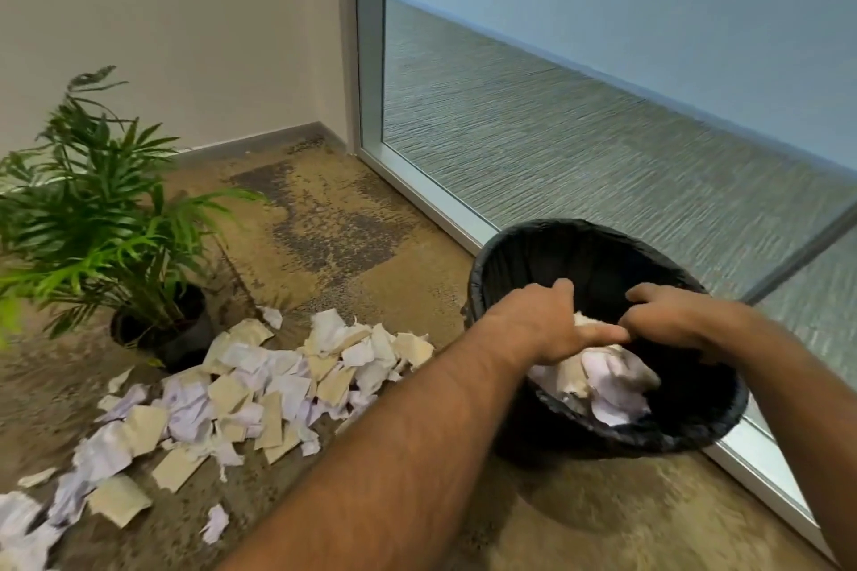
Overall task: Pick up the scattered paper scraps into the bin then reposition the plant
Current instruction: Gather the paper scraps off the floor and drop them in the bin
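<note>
At far left the plant [92, 199] stands in its dark pot on the carpet [324, 218]. Just right of it, loose paper scraps [241, 389] spread toward the near left. At right, the left hand [552, 325] and right hand [668, 320] hold a wad of paper [607, 380] between curled fingers over the black bin [533, 246]. This looks like the dropping step; next they should let go, then reach back left for more scraps.

Both hands — left hand [552, 322], right hand [668, 315] — hold a wad of scraps [607, 373] over the black-lined bin [510, 255]; loose paper scraps [259, 389] lie at nine o'clock of it, the potted plant [92, 209] at ten.
</note>
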Tool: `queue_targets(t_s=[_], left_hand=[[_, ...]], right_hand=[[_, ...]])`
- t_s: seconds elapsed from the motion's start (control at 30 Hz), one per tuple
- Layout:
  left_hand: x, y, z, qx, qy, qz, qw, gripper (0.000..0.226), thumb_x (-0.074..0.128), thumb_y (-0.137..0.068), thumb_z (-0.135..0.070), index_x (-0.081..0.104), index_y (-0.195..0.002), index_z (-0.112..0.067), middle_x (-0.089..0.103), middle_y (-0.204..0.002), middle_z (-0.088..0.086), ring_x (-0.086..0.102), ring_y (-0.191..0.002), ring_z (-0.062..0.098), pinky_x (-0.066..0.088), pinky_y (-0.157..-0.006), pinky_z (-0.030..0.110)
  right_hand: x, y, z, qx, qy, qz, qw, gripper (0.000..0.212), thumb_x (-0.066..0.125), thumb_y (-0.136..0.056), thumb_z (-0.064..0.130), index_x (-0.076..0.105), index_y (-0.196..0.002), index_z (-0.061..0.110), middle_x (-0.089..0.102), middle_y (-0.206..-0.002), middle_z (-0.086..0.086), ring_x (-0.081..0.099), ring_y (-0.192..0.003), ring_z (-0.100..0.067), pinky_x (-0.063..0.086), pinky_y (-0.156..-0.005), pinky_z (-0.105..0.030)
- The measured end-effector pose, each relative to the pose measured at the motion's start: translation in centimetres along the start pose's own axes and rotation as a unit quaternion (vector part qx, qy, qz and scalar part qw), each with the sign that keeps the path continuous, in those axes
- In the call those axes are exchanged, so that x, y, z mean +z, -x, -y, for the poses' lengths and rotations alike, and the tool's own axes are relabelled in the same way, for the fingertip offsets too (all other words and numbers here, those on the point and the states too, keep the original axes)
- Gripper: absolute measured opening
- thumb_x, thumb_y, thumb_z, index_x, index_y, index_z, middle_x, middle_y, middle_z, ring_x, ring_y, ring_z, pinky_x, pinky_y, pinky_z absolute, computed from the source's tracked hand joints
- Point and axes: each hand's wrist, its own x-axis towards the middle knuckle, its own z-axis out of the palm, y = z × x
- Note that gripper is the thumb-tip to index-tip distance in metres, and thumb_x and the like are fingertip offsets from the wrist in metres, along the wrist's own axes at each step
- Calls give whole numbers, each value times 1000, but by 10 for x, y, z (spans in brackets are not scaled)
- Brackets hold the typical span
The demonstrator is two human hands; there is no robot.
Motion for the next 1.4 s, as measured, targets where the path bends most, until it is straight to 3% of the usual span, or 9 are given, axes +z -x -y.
queue_targets(t_s=[0.1, 0.33, 0.47, 0.63, 0.77, 0.9, 1.07, 1.27, 1.4], left_hand=[[-19, 16, 1, 81, -3, -59, 995, 68, 62, -84, -60, 51, -132, -13, 64, -123, 11, 60, -112, 28, 51, -89, 38], [-133, 107, 94, 85, -52, -143, 985, 23, 64, -89, -46, 70, -93, -25, 67, -84, -11, 60, -75, 3, 52, -69, 25], [-198, 215, 188, -66, -148, -78, 984, 16, 65, -89, -44, 67, -88, -29, 63, -80, -15, 59, -73, 3, 48, -66, 25], [-241, 358, 295, -296, -227, -11, 928, 20, 72, -84, -39, 71, -94, -22, 73, -91, -1, 59, -74, 11, 42, -67, 21], [-228, 419, 362, -445, -197, -5, 874, 47, 75, -79, -46, 61, -119, -25, 67, -111, 0, 59, -93, 16, 49, -88, 29], [-164, 435, 414, -482, -109, 16, 869, 102, 86, -63, -50, 33, -147, -26, 44, -148, 6, 45, -132, 27, 39, -110, 44], [-62, 439, 466, -472, -92, 43, 875, 160, 89, -31, -67, -10, -153, -37, -12, -163, 12, -3, -149, 40, 17, -119, 54], [-17, 425, 498, -448, -92, 58, 888, 170, 89, -20, -67, -38, -132, -58, -50, -144, 5, -19, -143, 49, 33, -101, 73], [2, 416, 504, -421, -147, 108, 888, 161, 90, -30, -64, -35, -131, -60, -30, -158, 3, -6, -146, 46, 44, -97, 65]], right_hand=[[-10, 0, 16, -28, 47, -65, 996, 67, 68, -76, 27, 48, -139, 17, 50, -143, -16, 51, -126, -32, 44, -99, -35], [-30, 44, 126, -259, -30, -256, 931, 37, 72, -76, 47, 69, -105, 25, 74, -100, -4, 66, -98, -30, 48, -84, -36], [-11, 98, 228, -432, -40, -179, 883, 25, 73, -78, 46, 71, -95, 27, 69, -83, 5, 65, -83, -19, 48, -77, -30], [62, 160, 345, -583, 54, -1, 811, 24, 72, -82, 42, 71, -100, 27, 70, -90, 9, 66, -84, -9, 54, -77, -30], [157, 180, 421, -638, 178, 62, 747, 44, 71, -83, 46, 63, -117, 21, 68, -109, -1, 63, -94, -18, 54, -78, -34], [247, 174, 477, -623, 244, 90, 737, 78, 77, -73, 52, 47, -136, 16, 57, -133, -10, 53, -120, -29, 49, -95, -42], [331, 150, 507, -580, 341, 126, 729, 128, 89, -54, 52, 8, -153, 38, -4, -163, -12, 7, -147, -41, 30, -111, -61], [382, 137, 506, -556, 450, 119, 689, 147, 92, -52, 46, -22, -144, 52, -38, -154, -8, -19, -143, -47, 28, -105, -70], [403, 139, 509, -572, 476, 110, 658, 135, 90, -59, 37, -12, -147, 52, -27, -159, -9, -13, -144, -48, 25, -109, -67]])
